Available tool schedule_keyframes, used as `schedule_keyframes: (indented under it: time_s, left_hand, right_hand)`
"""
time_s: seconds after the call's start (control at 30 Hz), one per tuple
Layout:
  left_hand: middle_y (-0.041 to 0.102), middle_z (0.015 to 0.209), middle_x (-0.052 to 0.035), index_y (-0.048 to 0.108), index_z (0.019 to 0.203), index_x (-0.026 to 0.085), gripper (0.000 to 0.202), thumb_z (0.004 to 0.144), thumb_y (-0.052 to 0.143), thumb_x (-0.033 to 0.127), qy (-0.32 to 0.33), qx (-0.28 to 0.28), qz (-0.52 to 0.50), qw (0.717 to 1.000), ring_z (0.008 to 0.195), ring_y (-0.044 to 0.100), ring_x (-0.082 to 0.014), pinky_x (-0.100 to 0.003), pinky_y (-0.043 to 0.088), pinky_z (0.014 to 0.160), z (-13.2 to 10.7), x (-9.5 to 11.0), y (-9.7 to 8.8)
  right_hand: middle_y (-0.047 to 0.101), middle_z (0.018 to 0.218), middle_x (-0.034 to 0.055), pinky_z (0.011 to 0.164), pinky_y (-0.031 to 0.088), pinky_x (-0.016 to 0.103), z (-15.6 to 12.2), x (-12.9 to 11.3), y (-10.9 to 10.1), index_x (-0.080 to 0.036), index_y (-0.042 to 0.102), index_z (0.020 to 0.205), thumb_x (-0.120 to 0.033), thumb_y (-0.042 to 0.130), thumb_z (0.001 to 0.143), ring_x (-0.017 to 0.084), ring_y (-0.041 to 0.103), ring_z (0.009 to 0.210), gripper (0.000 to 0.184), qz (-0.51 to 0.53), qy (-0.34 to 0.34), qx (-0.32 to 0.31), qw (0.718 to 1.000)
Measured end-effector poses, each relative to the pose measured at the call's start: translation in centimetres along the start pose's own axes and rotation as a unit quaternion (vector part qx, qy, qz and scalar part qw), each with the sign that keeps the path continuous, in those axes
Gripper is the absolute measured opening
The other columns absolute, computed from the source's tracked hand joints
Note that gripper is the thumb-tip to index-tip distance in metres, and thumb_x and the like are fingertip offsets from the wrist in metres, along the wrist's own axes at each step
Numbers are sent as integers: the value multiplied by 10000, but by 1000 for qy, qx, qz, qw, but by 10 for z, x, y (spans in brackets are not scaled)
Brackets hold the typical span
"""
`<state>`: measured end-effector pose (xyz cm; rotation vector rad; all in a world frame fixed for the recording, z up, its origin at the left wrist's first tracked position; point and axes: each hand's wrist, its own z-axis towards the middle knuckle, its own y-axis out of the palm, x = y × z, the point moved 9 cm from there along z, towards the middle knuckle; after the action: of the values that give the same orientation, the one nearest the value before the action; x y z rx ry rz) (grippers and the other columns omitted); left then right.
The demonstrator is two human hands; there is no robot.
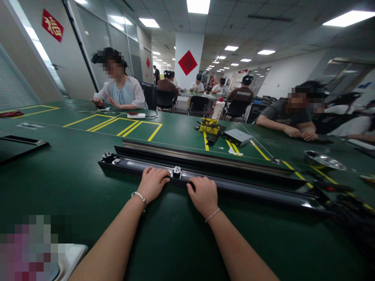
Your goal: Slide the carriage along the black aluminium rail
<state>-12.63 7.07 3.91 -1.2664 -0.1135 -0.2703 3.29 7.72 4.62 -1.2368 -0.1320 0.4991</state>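
Observation:
A long black metal rail [249,194], shaped like a trough, lies across the table in front of me. My left hand [154,183] is closed over its near edge, left of the middle. To the right, my right hand [204,194] grips the same edge, its fingers curled over and the thumb on the near side. Between the hands a small silvery block [176,171] sits in the trough. Another small metal fitting [109,157] is at the rail's left end. Behind lies a second long dark rail [211,158], roughly parallel.
Behind the rails are a yellow holder with cables [209,126], a grey box [237,136] and a white bottle [217,109]. A metal bowl [324,160] stands right, a dark frame [23,148] left. Two people sit across the green table [73,187], marked with yellow tape.

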Motion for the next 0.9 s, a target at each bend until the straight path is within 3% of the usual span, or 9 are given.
schedule_keyframes:
  time_s: [0.4,0.9]
  left_hand:
    - [622,843,36,559,880,295,149,804,432,319,9,-2,13,1000,855,510,-150,-383,224,923,0,3,-1]
    - [636,922,27,543,899,284,144,784,458,294,15,20,-6,1000,918,519,-159,-412,177,978,-3,10,3]
  right_hand:
    - [616,863,21,688,229,296,0,0,0,-246,606,881,-367,399,832,151,468,826,244,-7,1,-4,1000]
    - [618,844,8,684,230,298,0,0,-2,-255,595,860,-360,406,826,159,472,822,219,0,-3,9,1000]
